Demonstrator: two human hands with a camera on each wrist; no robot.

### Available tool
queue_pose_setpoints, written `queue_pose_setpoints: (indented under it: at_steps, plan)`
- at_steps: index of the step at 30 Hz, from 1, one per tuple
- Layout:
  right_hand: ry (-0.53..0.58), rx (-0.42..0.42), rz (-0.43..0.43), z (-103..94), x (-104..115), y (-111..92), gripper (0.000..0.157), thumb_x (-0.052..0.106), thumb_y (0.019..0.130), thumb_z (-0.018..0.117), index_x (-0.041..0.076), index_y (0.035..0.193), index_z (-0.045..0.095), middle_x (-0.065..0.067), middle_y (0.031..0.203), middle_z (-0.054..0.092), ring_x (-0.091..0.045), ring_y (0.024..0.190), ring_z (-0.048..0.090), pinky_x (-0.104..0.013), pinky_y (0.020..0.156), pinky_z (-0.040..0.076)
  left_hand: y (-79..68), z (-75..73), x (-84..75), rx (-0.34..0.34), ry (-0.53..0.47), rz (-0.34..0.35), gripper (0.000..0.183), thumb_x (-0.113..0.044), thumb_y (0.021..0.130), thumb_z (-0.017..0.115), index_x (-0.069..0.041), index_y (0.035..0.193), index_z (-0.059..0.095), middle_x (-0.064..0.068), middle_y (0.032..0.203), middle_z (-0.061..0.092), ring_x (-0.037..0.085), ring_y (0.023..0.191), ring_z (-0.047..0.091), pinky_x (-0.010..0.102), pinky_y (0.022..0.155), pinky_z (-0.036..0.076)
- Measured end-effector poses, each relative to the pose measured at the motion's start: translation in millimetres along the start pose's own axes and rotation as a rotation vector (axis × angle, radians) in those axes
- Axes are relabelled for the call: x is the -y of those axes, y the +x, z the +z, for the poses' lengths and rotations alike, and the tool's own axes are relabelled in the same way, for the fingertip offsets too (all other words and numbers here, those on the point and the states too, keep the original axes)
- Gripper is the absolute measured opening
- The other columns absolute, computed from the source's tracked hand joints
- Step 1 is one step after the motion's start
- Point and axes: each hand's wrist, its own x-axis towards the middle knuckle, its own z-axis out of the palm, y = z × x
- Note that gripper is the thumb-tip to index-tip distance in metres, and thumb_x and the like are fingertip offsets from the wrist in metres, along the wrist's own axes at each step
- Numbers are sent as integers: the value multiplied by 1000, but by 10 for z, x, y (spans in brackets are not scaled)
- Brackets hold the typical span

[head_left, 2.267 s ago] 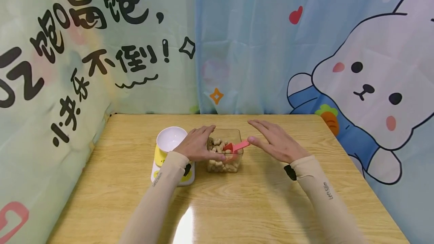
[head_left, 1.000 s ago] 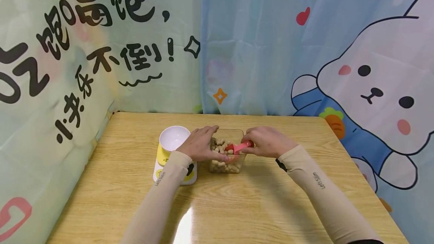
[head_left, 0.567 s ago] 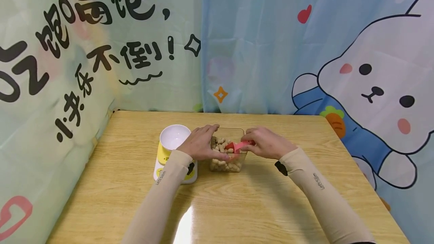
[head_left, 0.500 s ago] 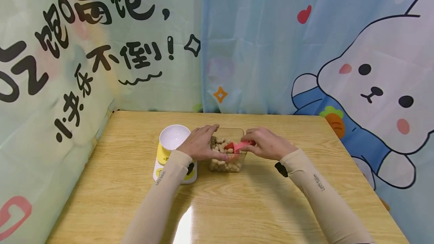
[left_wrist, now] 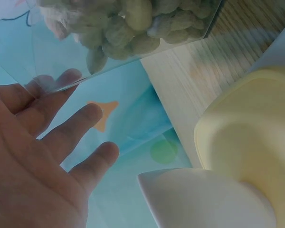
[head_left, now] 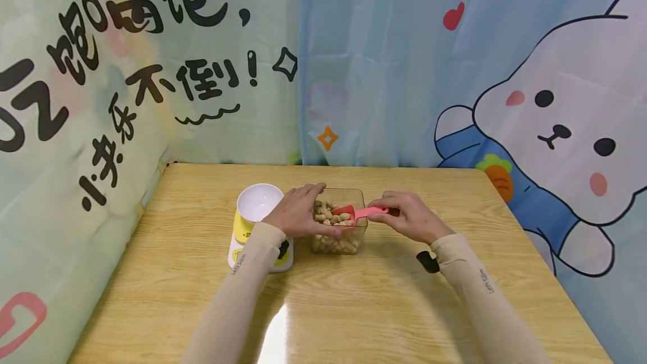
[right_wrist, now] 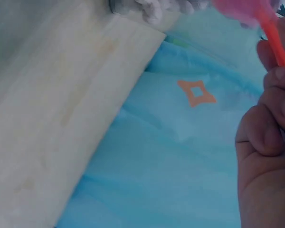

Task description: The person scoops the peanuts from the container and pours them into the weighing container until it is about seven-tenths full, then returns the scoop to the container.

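Note:
A clear plastic box (head_left: 360,198) of peanuts (head_left: 326,215) in their shells stands mid-table. My left hand (head_left: 293,215) holds it by the left side, thumb across the front and fingers toward the back. In the left wrist view two fingertips touch the box's edge, while the others spread free beside it. My right hand (head_left: 409,219) pinches the handle of a red scoop (head_left: 371,213) over the box's right rim. The scoop's head lies inside the walls, at the top of the peanuts. The right wrist view cuts off part of that hand and of the scoop's pink-red head (right_wrist: 242,9).
Left of the box is a yellow and white kitchen scale (head_left: 241,230) bearing a white bowl (head_left: 259,202), partly covered by my left hand and sleeve. The wooden table (head_left: 354,308) meets printed curtains (head_left: 374,100) at its back and sides.
My right hand came in from the right with open fingers and took the scoop's handle. Since then the scoop has risen and shifted slightly right, its handle lying flatter. The left hand stayed at the box.

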Motion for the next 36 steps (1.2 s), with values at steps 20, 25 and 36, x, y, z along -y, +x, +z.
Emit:
queue_pose_setpoints:
  at_steps: [20, 25, 36]
  plan:
    - [194, -159, 189, 219, -130, -236, 24, 23, 95, 74, 17, 119, 76, 1, 85, 61, -16, 67, 49, -26, 57, 41, -23, -14, -6, -6, -20, -2, 120, -82, 71, 69, -17, 162, 25, 6, 161, 36, 23, 148, 33, 41, 121, 25]
    - [201, -164, 206, 249, -146, -256, 24, 14, 95, 73, 11, 118, 76, -1, 89, 62, -15, 68, 47, -26, 58, 39, -51, -8, -10, 2, -9, -6, 122, -82, 73, 68, -15, 163, 20, 7, 163, 32, 24, 149, 30, 42, 122, 22]
    - [219, -175, 204, 260, -180, -280, 25, 21, 95, 74, 15, 119, 76, 1, 91, 64, -17, 68, 49, -27, 58, 41, -174, -297, 65, -47, -21, -29, 120, -83, 76, 62, -16, 164, 17, 8, 164, 30, 26, 151, 26, 43, 123, 16]
